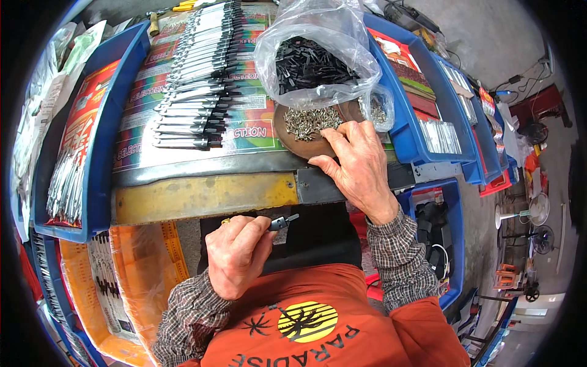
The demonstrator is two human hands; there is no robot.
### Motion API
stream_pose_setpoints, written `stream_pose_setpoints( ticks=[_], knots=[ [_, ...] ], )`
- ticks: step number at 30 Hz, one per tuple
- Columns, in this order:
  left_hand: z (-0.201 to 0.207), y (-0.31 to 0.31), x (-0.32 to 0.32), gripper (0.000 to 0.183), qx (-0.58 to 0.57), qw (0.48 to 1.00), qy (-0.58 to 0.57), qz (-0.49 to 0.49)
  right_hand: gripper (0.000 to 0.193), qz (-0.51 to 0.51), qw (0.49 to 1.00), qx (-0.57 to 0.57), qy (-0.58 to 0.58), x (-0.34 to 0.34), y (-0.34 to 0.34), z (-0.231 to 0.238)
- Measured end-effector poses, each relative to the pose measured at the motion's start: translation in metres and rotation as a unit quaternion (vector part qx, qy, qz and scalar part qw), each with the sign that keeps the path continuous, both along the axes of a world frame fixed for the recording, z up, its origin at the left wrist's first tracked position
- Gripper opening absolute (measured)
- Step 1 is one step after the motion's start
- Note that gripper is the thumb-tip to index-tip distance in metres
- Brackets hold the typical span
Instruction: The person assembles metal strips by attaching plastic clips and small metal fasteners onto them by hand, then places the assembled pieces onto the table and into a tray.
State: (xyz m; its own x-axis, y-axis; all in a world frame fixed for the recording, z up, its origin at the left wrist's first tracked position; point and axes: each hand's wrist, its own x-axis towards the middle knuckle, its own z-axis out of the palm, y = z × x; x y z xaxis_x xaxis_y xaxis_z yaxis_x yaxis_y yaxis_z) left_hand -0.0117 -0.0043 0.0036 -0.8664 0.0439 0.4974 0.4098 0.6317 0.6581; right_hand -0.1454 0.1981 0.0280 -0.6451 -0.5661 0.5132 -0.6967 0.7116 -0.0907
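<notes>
My left hand is closed in a pinch in front of the table edge. A small dark metal piece with a thin silver tip sticks out of it to the right; the rest is hidden by the fingers. My right hand reaches over the round brown dish, its fingertips at the pile of small brass-coloured screws. Thumb and forefinger are apart, with nothing visible between them. Behind the dish stands a clear plastic bag of small black parts.
A long row of silver-and-black metal pieces covers the table's middle. Blue trays of metal strips flank it, one left and one right. A small bag of screws adjoins the dish. An orange crate sits below the table's yellow edge.
</notes>
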Motion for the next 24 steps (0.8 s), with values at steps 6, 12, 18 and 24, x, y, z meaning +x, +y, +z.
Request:
stream_pose_setpoints(
  ticks=[6, 12, 18, 24],
  knots=[
    [-0.0016, 0.001, 0.0022, 0.021, -0.003, 1.0, 0.002, 0.0, 0.039, 0.005, 1.0, -0.022, -0.017, 0.0002, -0.0001, 0.0005],
    [0.0038, 0.0004, 0.0048, 0.02, -0.015, 1.0, -0.014, 0.0, 0.025, 0.045, 0.996, -0.064, -0.051, 0.0004, -0.0032, 0.0026],
    [0.004, -0.0004, 0.0076, 0.019, -0.018, 1.0, -0.004, 0.004, 0.01, 0.061, 0.986, -0.111, -0.11, 0.002, -0.0062, 0.0027],
    [0.0044, -0.0016, 0.0095, 0.025, -0.016, 0.999, -0.028, -0.02, 0.007, 0.061, 0.98, -0.125, -0.141, 0.004, -0.0047, 0.0043]
  ],
)
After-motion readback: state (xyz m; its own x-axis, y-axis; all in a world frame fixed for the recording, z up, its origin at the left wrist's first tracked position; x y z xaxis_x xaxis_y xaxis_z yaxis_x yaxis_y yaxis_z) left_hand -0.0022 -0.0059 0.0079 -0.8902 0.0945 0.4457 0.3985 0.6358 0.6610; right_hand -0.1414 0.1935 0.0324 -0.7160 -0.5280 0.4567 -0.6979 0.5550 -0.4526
